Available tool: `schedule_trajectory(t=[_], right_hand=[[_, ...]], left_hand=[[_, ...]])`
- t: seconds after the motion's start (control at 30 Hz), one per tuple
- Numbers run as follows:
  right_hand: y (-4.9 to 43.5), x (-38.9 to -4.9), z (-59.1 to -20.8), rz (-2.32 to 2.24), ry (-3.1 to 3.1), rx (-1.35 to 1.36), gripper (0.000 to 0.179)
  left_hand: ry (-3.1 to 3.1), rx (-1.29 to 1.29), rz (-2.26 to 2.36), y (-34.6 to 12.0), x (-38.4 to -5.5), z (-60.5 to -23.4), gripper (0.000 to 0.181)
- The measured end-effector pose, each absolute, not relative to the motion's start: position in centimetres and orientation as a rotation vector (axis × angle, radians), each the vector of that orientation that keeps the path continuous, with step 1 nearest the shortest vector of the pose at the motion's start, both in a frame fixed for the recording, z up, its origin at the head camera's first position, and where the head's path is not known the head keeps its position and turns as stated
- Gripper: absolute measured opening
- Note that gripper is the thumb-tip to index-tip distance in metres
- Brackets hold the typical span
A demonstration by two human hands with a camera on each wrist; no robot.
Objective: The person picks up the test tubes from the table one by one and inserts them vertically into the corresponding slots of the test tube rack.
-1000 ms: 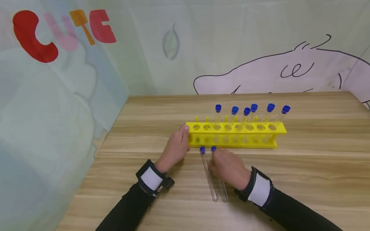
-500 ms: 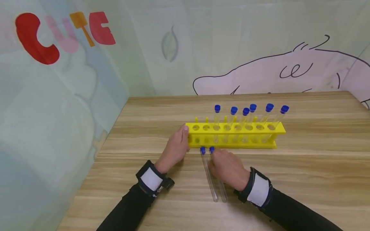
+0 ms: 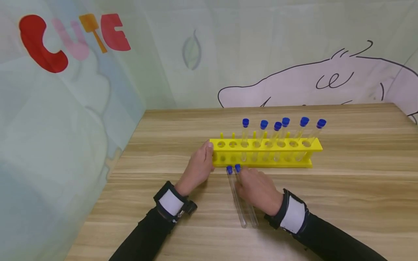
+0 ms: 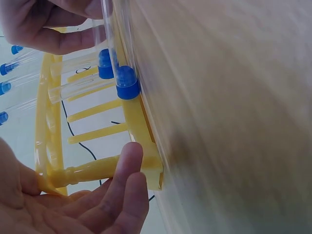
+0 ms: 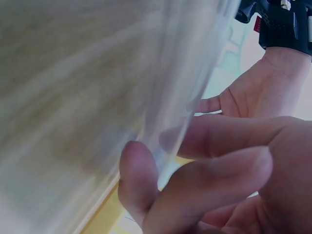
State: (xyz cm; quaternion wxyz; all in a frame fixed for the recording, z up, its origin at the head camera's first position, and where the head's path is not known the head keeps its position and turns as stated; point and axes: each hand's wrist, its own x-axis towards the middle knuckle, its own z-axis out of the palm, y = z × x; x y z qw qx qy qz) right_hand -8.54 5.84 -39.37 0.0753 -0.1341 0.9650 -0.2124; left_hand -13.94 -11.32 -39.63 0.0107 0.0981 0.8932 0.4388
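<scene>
A yellow test tube rack [image 3: 266,149] stands on the table, several blue-capped tubes leaning in its holes. My left hand [image 3: 200,163] grips the rack's left end, thumb at the top edge; in the left wrist view its fingers [image 4: 131,165] reach round the end post. In front of the rack two clear test tubes lie side by side, caps towards it. My right hand [image 3: 259,188] pinches the right-hand tube [image 3: 252,217] just below its blue cap [image 3: 237,168]. The left-hand tube [image 3: 236,197] lies beside it, untouched. Blurred clear tubing [image 5: 170,83] crosses the right wrist view.
The wooden table [image 3: 359,203] extends around the rack on all sides. A printed cloth backdrop [image 3: 163,54] rises behind the table and along its left side. The rack's two leftmost holes hold no tubes.
The cap end of the tube in my right hand has shifted slightly left, closer to the other tube's cap. My left hand has stayed at the rack's end.
</scene>
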Motion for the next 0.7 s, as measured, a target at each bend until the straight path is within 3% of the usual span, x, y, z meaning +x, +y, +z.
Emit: schedule_trajectory(t=[0.3,0.7], right_hand=[[5.9,-8.4,-38.5,-0.681,2.895,-0.376,0.011],[6.1,-8.1,-37.0,-0.709,2.925,-0.343,0.036]], left_hand=[[2.797,0.318,1.376,-11.3,-13.9,-39.7,0.039],[2.806,0.321,1.368,-11.3,-14.0,-39.7,0.039]])
